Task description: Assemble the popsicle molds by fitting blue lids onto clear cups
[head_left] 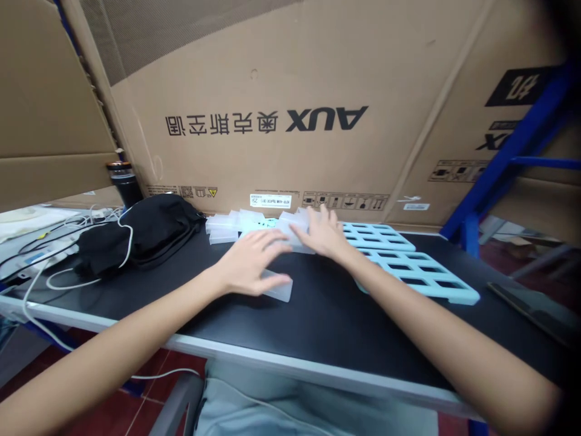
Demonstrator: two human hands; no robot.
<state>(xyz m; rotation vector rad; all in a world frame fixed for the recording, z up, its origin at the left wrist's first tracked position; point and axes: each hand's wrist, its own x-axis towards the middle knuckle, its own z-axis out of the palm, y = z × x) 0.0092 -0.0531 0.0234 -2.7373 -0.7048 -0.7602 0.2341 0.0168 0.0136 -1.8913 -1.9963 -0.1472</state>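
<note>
My left hand (256, 261) hovers over the table with its fingers and thumb spread. Just under its thumb lies a translucent plastic box (282, 292), partly hidden by the hand. My right hand (325, 235) reaches to the translucent boxes (290, 225) at the back, its fingers apart beside them; whether it touches one I cannot tell. More translucent boxes (223, 229) are stacked to the left. Small light-blue pieces (261, 224) show between the two groups. Two light-blue grid trays (411, 247) (463, 295) lie beyond and beside my right forearm.
A black cloth bag (145, 233) and tangled white cables (129, 242) occupy the table's left. Behind them stands a dark bottle (124, 184). A large cardboard box (272, 72) walls off the back. A dark flat object (529, 309) lies at right, near a blue metal frame (503, 157).
</note>
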